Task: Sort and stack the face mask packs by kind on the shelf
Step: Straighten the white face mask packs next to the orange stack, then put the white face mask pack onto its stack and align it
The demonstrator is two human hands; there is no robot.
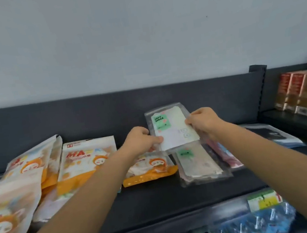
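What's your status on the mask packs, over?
Left hand and right hand both grip the clear green-label pack. Held over the matching stack, not yet down. Orange pack beside the stack, not blocking.

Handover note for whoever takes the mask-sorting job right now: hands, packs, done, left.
Left hand pinches the green-label pack at its lower corner; right hand grips its right edge, pack raised above the shelf.
Done: green-label stack lies below it; orange packs loosely piled at left.
Left: set this pack on its stack; move the lone orange pack to the orange pile, square it; sort the pink packs beside the stack.
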